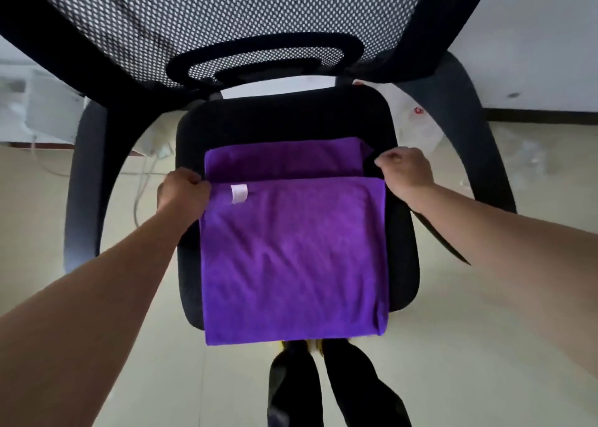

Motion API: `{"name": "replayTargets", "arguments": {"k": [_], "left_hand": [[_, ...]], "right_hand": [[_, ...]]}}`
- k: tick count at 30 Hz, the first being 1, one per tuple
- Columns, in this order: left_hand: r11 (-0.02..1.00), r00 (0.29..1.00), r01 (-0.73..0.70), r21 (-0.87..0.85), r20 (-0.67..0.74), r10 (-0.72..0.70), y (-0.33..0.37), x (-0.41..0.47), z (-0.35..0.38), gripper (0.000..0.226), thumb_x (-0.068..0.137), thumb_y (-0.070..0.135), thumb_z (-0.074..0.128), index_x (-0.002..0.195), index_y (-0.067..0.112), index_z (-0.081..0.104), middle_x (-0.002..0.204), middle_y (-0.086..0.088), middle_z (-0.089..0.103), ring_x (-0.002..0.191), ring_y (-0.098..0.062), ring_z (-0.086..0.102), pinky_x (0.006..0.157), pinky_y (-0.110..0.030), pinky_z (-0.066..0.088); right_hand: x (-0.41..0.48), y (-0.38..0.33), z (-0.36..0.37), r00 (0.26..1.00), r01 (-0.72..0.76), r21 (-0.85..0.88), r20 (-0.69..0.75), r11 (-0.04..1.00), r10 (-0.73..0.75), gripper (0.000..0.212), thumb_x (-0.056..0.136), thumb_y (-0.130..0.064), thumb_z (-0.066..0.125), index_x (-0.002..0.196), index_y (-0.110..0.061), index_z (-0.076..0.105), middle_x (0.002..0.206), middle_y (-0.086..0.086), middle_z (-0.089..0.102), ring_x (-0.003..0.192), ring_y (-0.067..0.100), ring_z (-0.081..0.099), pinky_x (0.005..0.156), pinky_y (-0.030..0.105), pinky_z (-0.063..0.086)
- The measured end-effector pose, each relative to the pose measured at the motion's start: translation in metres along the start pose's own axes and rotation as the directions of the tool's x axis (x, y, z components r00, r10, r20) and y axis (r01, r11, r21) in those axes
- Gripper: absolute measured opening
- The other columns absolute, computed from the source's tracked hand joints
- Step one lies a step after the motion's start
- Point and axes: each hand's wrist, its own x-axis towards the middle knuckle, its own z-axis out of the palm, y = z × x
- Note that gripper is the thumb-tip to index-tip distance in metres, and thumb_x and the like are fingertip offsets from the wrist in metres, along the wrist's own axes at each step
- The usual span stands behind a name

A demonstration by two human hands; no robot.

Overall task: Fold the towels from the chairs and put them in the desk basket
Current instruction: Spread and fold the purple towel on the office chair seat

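On the chair seat (284,116), the purple towel (291,258) is pinched by the left hand (182,189) — the grip of the right hand (406,171) cannot be told.

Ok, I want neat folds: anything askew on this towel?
Yes. The purple towel on the chair seat is folded unevenly: the top layer, pinched by the left hand, stops short of the far edge, leaving a strip exposed.

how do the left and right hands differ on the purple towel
The left hand pinches the purple towel at its top-layer corner by the white label; the right hand's grip is unclear. The right hand sits nearer the backrest than the left hand. Both curl at the towel's edges.
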Motion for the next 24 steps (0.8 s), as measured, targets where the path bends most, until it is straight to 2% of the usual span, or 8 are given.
{"name": "replayTargets", "arguments": {"k": [4,7,9,13,15,17,21,24], "left_hand": [[0.999,1.0,0.001,-0.053,0.007,-0.001,0.011,0.049,0.013,0.044,0.08,0.032,0.069,0.118,0.011,0.062,0.113,-0.014,0.066,0.105,-0.033,0.061,0.091,-0.038,0.048],[0.964,0.996,0.071,-0.256,0.071,-0.054,0.019,0.07,0.02,0.023,0.071,0.025,0.082,0.08,0.015,0.063,0.075,-0.012,0.063,0.073,-0.028,0.063,0.069,-0.036,0.053],[0.95,0.992,0.089,-0.301,0.115,-0.057,0.02,0.075,0.022,0.027,0.07,0.013,0.081,0.067,0.021,0.056,0.064,-0.005,0.056,0.058,-0.023,0.056,0.056,-0.03,0.048],[0.909,0.991,0.125,-0.397,0.091,-0.097,0.01,0.089,0.019,0.027,0.065,0.006,0.078,0.065,0.022,0.056,0.073,-0.007,0.06,0.072,-0.025,0.062,0.064,-0.047,0.054],[0.879,0.987,0.159,-0.449,0.108,-0.123,0.007,0.098,0.019,0.03,0.066,0.003,0.076,0.066,0.023,0.054,0.072,-0.007,0.059,0.072,-0.026,0.061,0.062,-0.046,0.052],[0.865,0.985,0.168,-0.472,0.115,-0.128,0.006,0.106,0.023,0.032,0.065,0.003,0.076,0.066,0.024,0.052,0.071,-0.008,0.059,0.069,-0.026,0.06,0.058,-0.04,0.049],[0.954,0.996,0.02,-0.298,-0.075,-0.045,0.01,0.103,0.026,0.023,0.056,0.018,0.076,0.067,0.021,0.055,0.077,-0.008,0.064,0.074,-0.029,0.063,0.064,-0.038,0.052],[0.981,0.949,-0.193,-0.003,-0.254,0.186,0.012,0.077,0.018,0.023,0.073,0.018,0.067,0.093,0.011,0.058,0.1,-0.013,0.063,0.091,-0.03,0.059,0.074,-0.034,0.044]], "right_hand": [[0.033,-0.007,0.011,0.995,0.094,-0.163,0.045,0.982,-0.088,0.035,0.084,-0.027,0.065,0.118,-0.02,0.062,0.109,0.001,0.066,0.103,0.022,0.061,0.088,0.032,0.048],[0.042,-0.011,0.015,0.988,0.137,-0.277,0.108,0.951,-0.11,0.013,0.077,-0.027,0.07,0.088,-0.023,0.066,0.087,-0.002,0.064,0.085,0.021,0.06,0.07,0.027,0.041],[0.045,-0.014,0.012,0.995,0.089,-0.145,0.05,0.985,-0.083,0.009,0.076,-0.025,0.071,0.081,-0.02,0.065,0.071,-0.005,0.059,0.073,0.017,0.057,0.064,0.025,0.038],[0.055,-0.026,0.005,0.987,-0.03,0.281,-0.145,0.959,0.073,0.009,0.076,-0.015,0.071,0.083,-0.016,0.064,0.07,-0.005,0.059,0.067,0.012,0.057,0.056,0.02,0.046],[0.065,-0.031,0.008,0.979,-0.012,0.272,-0.194,0.962,0.067,0.01,0.078,-0.016,0.07,0.081,-0.02,0.061,0.078,-0.004,0.061,0.073,0.012,0.058,0.059,0.018,0.045],[0.073,-0.029,0.015,0.971,0.017,0.121,-0.24,0.992,0.013,0.009,0.082,-0.019,0.07,0.086,-0.02,0.062,0.091,-0.001,0.063,0.083,0.014,0.058,0.07,0.02,0.044],[0.073,-0.019,0.02,0.966,0.052,-0.194,-0.24,0.98,-0.099,0.029,0.088,-0.032,0.066,0.112,-0.017,0.059,0.11,0.004,0.066,0.101,0.023,0.061,0.081,0.028,0.042],[0.054,-0.022,0.016,0.946,0.092,-0.169,-0.291,0.981,-0.139,0.037,0.088,-0.045,0.061,0.114,-0.02,0.058,0.108,0.001,0.065,0.099,0.02,0.061,0.076,0.028,0.041]]}}
